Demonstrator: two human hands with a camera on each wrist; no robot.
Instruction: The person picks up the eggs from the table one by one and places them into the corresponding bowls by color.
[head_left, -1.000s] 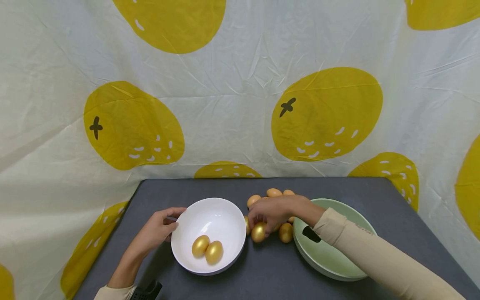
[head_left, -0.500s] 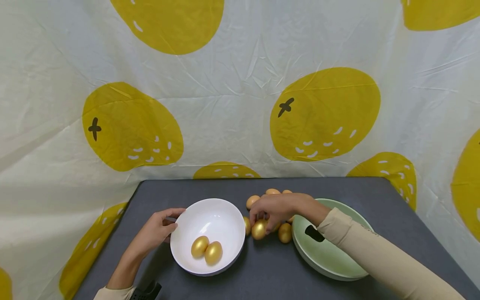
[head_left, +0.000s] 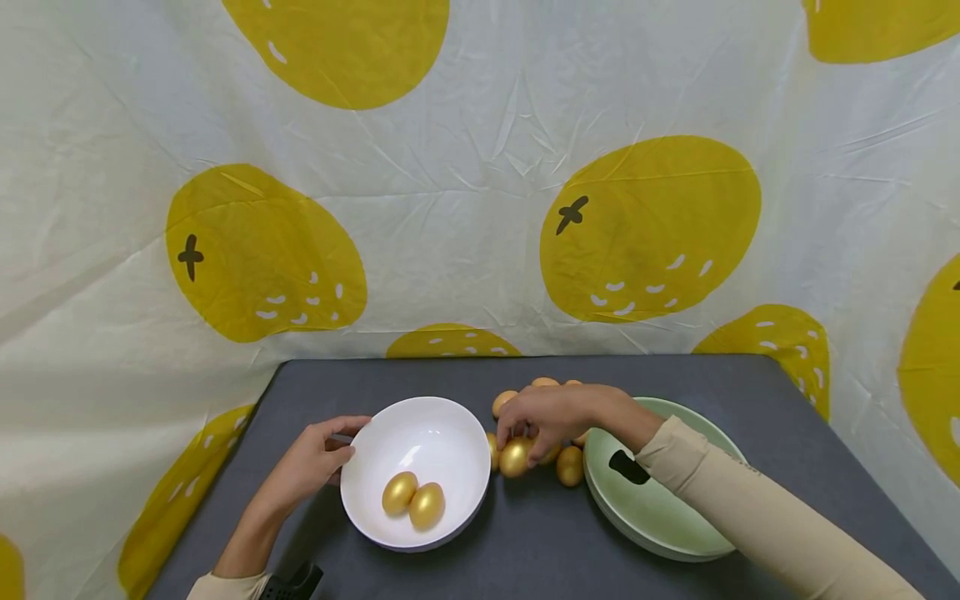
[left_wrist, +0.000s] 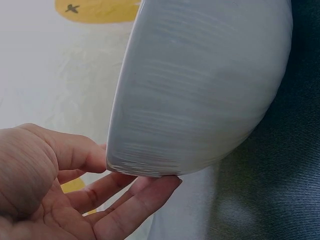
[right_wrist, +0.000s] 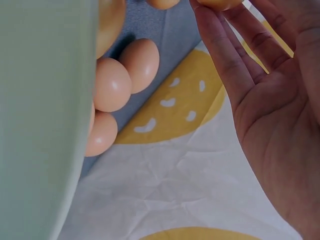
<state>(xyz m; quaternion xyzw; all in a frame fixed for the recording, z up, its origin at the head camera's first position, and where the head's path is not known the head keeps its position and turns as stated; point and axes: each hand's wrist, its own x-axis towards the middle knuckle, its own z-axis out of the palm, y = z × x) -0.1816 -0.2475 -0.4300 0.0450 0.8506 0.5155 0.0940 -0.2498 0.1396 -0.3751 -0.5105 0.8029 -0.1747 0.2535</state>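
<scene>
Golden egg (head_left: 514,457) is pinched between the thumb and fingers of the right hand (head_left: 551,417), just to the right of the white bowl (head_left: 450,433); whether it is lifted off the bench (head_left: 525,542) cannot be told. The left hand (head_left: 303,462) grips the left rim of the white bowl, thumb at the edge and fingers against the outer wall. Two more golden eggs (head_left: 427,506) lie side by side in this bowl. Another gold one, the loose egg (head_left: 570,467), rests on the bench beside the green bowl (head_left: 667,508), under the right forearm. Brown eggs (right_wrist: 113,85) cluster behind the right hand, partly hidden by it in the head view. A pale cloth (head_left: 450,275) with large yellow fruit shapes hangs behind the dark bench.
</scene>
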